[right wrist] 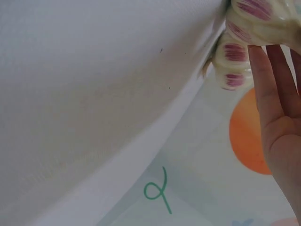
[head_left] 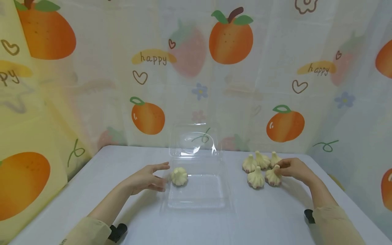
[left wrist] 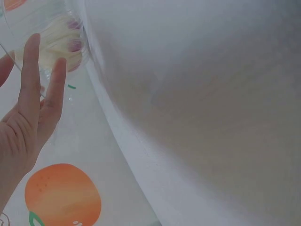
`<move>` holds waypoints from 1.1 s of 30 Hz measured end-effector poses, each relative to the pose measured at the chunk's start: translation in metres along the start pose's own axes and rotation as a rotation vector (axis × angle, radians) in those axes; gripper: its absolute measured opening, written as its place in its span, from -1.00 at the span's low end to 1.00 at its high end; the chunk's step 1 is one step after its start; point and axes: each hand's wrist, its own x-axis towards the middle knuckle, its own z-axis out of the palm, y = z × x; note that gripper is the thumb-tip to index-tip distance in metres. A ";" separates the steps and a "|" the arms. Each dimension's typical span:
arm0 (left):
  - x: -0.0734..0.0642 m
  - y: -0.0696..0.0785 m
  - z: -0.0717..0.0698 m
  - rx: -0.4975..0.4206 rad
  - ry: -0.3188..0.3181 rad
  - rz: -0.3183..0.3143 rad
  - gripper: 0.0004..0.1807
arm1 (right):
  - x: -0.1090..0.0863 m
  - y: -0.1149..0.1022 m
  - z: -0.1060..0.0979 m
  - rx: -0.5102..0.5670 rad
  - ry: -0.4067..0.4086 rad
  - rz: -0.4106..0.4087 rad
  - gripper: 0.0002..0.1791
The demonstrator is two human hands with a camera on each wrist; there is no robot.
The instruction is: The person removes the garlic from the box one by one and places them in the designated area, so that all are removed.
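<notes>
A clear plastic clamshell box (head_left: 196, 200) stands on the table with its lid (head_left: 196, 139) raised at the back. One garlic bulb (head_left: 179, 176) sits inside at the box's left side. My left hand (head_left: 147, 178) is at that side, fingers spread and holding nothing; in the left wrist view the fingers (left wrist: 31, 80) overlap the box wall in front of the bulb (left wrist: 61, 44). On the right, my right hand (head_left: 295, 170) pinches the stem end of the nearest right-hand garlic bulb (head_left: 273, 176). The right wrist view shows this purple-streaked bulb (right wrist: 258, 21) at my fingertips.
Several other garlic bulbs (head_left: 255, 177) cluster just left of my right hand. A white cloth covers the table (head_left: 263, 217). Behind it hangs a curtain (head_left: 183, 102) printed with oranges and the word "happy", close to the table's back edge.
</notes>
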 end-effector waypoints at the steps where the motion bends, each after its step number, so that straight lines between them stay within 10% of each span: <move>1: 0.000 0.000 0.000 -0.002 0.001 -0.001 -0.15 | 0.000 0.000 0.000 0.000 -0.002 0.001 -0.56; 14: 0.000 -0.001 0.001 0.010 0.003 -0.013 -0.16 | 0.000 0.000 0.003 -0.014 0.006 -0.011 -0.51; 33: -0.002 0.001 -0.001 0.015 0.006 -0.014 -0.17 | 0.005 -0.046 -0.004 0.023 0.301 -0.044 -0.34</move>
